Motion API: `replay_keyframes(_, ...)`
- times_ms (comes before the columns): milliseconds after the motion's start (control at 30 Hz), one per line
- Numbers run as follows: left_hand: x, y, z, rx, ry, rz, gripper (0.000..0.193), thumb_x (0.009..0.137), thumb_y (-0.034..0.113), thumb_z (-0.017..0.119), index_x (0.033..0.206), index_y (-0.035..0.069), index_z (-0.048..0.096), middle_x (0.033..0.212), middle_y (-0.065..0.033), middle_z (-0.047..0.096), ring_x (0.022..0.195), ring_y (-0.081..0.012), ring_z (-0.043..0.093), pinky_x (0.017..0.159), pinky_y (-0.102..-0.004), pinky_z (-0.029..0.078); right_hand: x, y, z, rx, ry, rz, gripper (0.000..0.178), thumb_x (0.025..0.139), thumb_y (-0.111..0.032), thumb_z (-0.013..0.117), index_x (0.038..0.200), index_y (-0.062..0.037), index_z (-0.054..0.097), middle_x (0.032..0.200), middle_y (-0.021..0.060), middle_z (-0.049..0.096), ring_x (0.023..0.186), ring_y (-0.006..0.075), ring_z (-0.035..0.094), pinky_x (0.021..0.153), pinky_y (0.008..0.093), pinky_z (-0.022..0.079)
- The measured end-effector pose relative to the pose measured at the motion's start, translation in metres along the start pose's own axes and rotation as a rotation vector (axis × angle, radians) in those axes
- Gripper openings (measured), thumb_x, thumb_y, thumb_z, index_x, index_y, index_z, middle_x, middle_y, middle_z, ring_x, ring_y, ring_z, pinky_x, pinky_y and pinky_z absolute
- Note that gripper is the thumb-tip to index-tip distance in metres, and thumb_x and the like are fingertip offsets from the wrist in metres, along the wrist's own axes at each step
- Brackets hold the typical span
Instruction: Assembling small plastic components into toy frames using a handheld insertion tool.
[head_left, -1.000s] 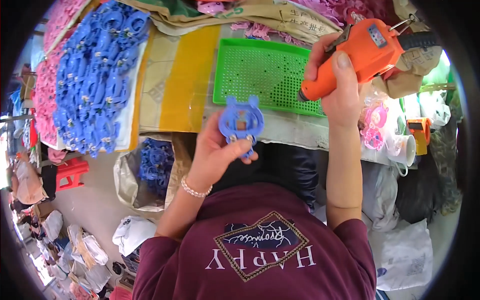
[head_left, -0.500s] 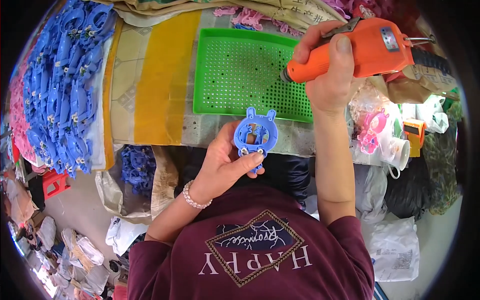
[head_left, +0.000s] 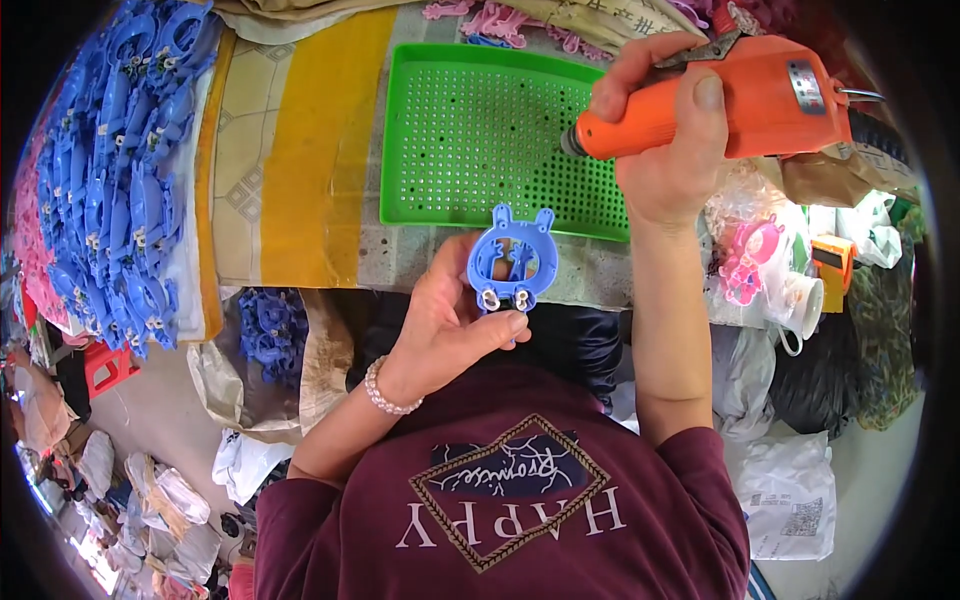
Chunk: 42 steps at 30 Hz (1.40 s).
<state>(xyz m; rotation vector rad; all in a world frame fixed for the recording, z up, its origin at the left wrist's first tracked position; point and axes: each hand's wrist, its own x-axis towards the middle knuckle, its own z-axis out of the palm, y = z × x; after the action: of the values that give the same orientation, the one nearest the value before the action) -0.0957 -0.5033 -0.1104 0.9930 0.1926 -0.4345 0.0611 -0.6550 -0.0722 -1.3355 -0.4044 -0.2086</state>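
In my left hand (head_left: 452, 305), between thumb and fingers, is a blue plastic frame (head_left: 541, 285) with a round opening and two ear-like tabs at its top. Two small white pieces sit at its lower edge. It is held over the near edge of the bench. My right hand (head_left: 675, 140) grips an orange electric screwdriver (head_left: 765, 95), its dark tip pointing left above a green perforated tray (head_left: 388, 150). The screwdriver is apart from the blue frame. The tray lies on the bench just beyond my left hand.
A large heap of blue plastic frames (head_left: 110, 190) covers the left side, with pink parts beside it. Yellow tape (head_left: 325, 150) runs across the bench. At right are a white cup (head_left: 800, 305) and a pink figure-shaped part (head_left: 750, 255). Below the bench edge stands a sack holding blue parts (head_left: 272, 335).
The blue frame has tilted a little in my left hand, and its lower end shows less. My right hand and the screwdriver have shifted slightly right.
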Motion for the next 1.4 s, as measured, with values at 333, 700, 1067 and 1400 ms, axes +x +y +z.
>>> replay_keyframes(333, -0.003, 0.002, 0.006, 0.050, 0.036, 0.041, 0.052, 0.081, -0.004, 0.062, 0.125, 0.000, 0.035, 0.101, -0.0088, 0.055, 0.074, -0.0125, 0.063, 0.060, -0.0235, 0.054, -0.001, -0.019, -0.001, 0.016, -0.015, -0.082, 0.049, 0.084, -0.048, 0.051, 0.102, -0.0030, 0.046, 0.079, 0.0141, 0.053, 0.062, 0.0194, 0.050, 0.056, 0.0322, 0.041)
replay_keyframes(700, -0.009, 0.010, 0.011, -0.055, 0.150, 0.184, 0.048, 0.081, -0.005, 0.061, 0.121, -0.001, 0.036, 0.102, -0.0105, 0.058, 0.073, -0.0166, 0.065, 0.058, -0.0240, 0.055, -0.038, -0.107, 0.005, 0.239, -0.591, -0.077, 0.078, 0.079, -0.068, 0.051, 0.130, -0.0087, 0.046, 0.098, 0.0044, 0.044, 0.075, 0.0149, 0.045, 0.068, 0.0326, 0.032)
replay_keyframes(1067, -0.014, 0.010, 0.012, -0.156, 0.147, 0.155, 0.047, 0.082, -0.003, 0.061, 0.122, 0.000, 0.036, 0.099, -0.0097, 0.058, 0.073, -0.0170, 0.065, 0.058, -0.0255, 0.055, -0.064, -0.097, 0.016, 0.265, -0.622, -0.040, 0.078, 0.076, -0.069, 0.057, 0.130, -0.0151, 0.045, 0.102, 0.0034, 0.047, 0.077, 0.0145, 0.050, 0.071, 0.0332, 0.036)
replay_keyframes(1400, -0.016, 0.008, 0.011, -0.137, 0.149, 0.188, 0.047, 0.081, -0.004, 0.061, 0.121, 0.000, 0.037, 0.100, -0.0094, 0.059, 0.073, -0.0154, 0.065, 0.057, -0.0241, 0.055, -0.067, -0.077, 0.022, 0.225, -0.567, -0.041, 0.082, 0.067, -0.080, 0.056, 0.126, -0.0232, 0.048, 0.097, 0.0023, 0.050, 0.072, 0.0133, 0.051, 0.070, 0.0325, 0.037)
